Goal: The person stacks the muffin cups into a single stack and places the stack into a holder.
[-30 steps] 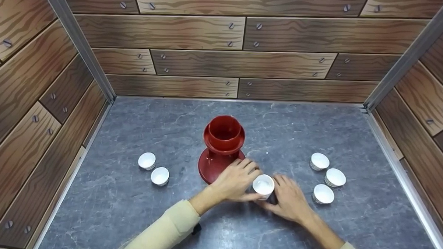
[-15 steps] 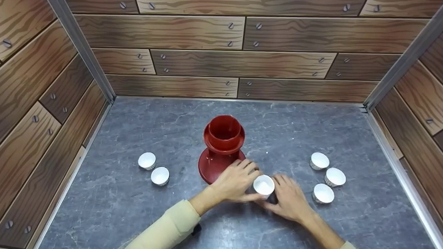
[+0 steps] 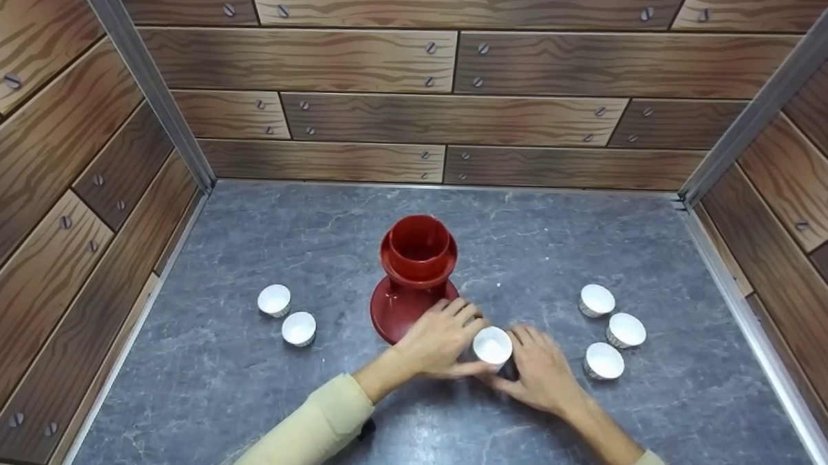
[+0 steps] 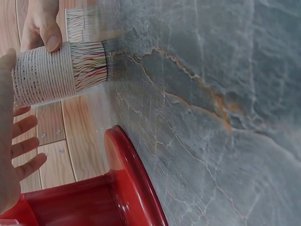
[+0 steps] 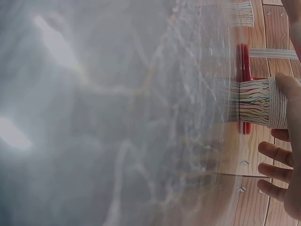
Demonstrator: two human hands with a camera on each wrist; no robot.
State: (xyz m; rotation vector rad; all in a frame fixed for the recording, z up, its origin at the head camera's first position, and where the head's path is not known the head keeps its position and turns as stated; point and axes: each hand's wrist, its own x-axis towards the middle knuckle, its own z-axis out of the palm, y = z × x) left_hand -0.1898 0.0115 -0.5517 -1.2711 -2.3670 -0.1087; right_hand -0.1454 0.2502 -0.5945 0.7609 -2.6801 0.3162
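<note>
A tall stack of nested white cups (image 3: 493,344) stands upright on the table, right of the red stand. Coloured wavy lines mark its lowest cup, seen in the left wrist view, where many rims (image 4: 47,77) show above it. My left hand (image 3: 441,340) holds the stack from the left between thumb and index finger, its other fingers spread. From the right, my right hand (image 3: 543,371) grips it with thumb and index finger, the remaining fingers loose, as the right wrist view of the stack (image 5: 256,101) shows.
A red stand (image 3: 394,311) with a round base and a red cup-shaped top (image 3: 420,246) is just behind my left hand. Two white cups (image 3: 299,329) sit at left, and three more (image 3: 604,362) at right. Wood-patterned walls (image 3: 363,117) enclose the grey marbled table (image 3: 243,405).
</note>
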